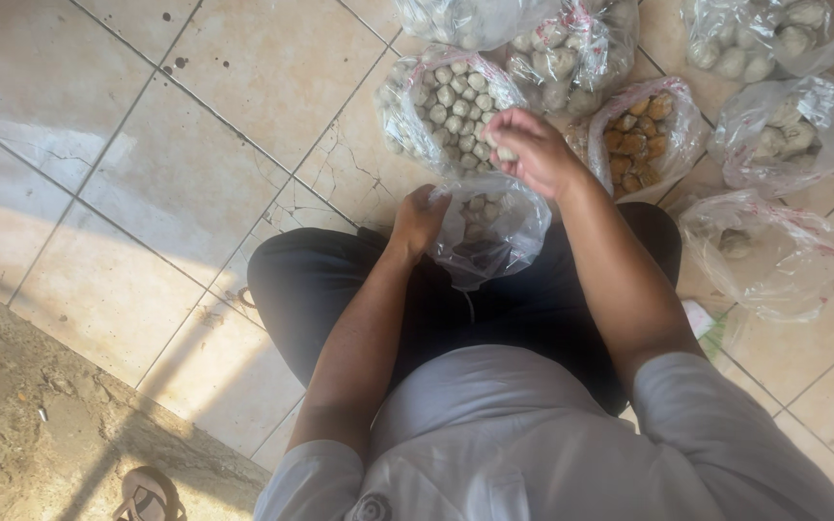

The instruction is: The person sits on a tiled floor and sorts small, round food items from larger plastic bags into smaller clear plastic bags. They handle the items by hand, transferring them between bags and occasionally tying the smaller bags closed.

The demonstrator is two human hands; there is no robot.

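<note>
Nearest the camera: the person's white shirt and dark trousers (340, 280), seated on a cracked tiled floor (147, 145), a sandal (147, 497) at the bottom left edge on bare concrete.

Left hand (417, 220) is clenched on the rim of a small clear bag (494, 232), holding it up over the lap. Fingers are pressed together around bunched plastic; the bag's mouth faces up and away from the body, and a few pale balls show through the film.

Right hand (531, 150) sits just above and beyond that mouth, fingertips pinching one pale ball (506, 152) (others may be cupped in the palm, cannot tell). The ball lies directly over the opening, slightly to the far side, so the line from grip to bag runs downward and back toward the body. The right hand is the nearer one to the ball; the left only holds the bag.

Just past the hands: a large open bag of pale balls (451, 101), touching the right hand's knuckle side. Beside it to the right, a bag of golden-brown pieces (641, 130). Farther out: more clear bags of pale balls (562, 48) and, on the right, a nearly empty bag (764, 251).
</note>
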